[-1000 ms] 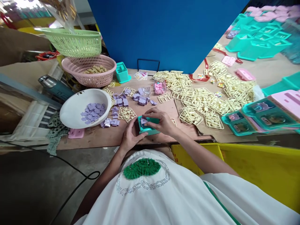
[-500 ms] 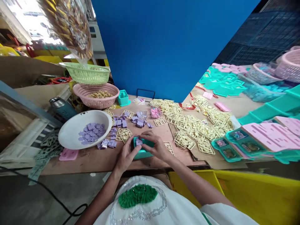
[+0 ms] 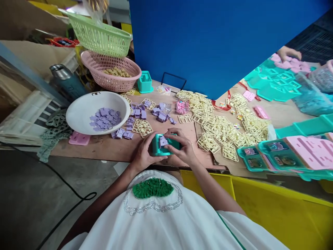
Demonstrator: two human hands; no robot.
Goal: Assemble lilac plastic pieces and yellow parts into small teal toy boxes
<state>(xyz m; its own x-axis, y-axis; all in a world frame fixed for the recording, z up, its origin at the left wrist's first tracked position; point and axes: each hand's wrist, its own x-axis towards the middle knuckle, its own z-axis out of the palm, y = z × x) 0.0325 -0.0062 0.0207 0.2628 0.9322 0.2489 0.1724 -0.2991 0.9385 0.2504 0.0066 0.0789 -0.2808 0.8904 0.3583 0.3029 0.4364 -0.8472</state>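
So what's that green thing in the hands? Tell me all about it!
The teal box is a small, glossy piece that looks like plastic, held low over the near edge of the wooden table. The left hand grips its left side and the right hand curls over its right side and top. A small purple piece with a dark mark sits on its upper face. Its underside and far side are hidden by fingers.

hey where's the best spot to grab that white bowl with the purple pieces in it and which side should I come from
Probably the near rim of the white bowl, taken from the table's front edge. It sits upright, wide and shallow, and the purple pieces lie right of centre, so the left and near rim is bare. The pink basket crowds the far side, and loose purple parts lie by its right edge.
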